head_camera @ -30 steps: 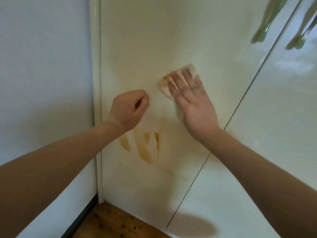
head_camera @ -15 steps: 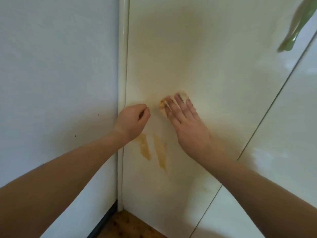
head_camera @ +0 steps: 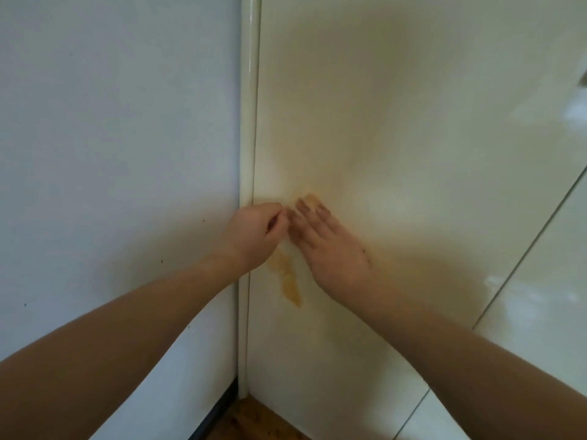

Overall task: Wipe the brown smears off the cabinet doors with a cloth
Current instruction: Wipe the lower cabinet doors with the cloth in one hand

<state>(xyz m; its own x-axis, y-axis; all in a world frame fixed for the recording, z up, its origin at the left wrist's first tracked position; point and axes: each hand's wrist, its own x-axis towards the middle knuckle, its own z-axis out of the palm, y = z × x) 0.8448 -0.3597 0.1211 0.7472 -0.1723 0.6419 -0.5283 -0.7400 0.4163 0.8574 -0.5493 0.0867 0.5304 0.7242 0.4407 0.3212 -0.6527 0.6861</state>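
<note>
A brown smear (head_camera: 289, 282) runs down the cream cabinet door (head_camera: 381, 122), close to its left edge. My right hand (head_camera: 324, 242) lies flat on the door just above and to the right of the smear, fingers straight, pressing a small stained cloth (head_camera: 310, 198). Only the cloth's top edge shows past the fingertips. My left hand (head_camera: 254, 230) is curled beside it at the door's left edge, its fingertips almost touching my right index finger. I see nothing held in it. Part of the smear is hidden under my hands.
A pale wall (head_camera: 111, 154) meets the cabinet at a cream corner post (head_camera: 249, 122). A second door (head_camera: 546, 296) begins past the seam on the right. Wooden floor (head_camera: 251, 420) shows at the bottom.
My right hand has slid the cloth down and left to meet my left hand just above the smears. Fewer smear streaks show now. The view has swung right to left.
</note>
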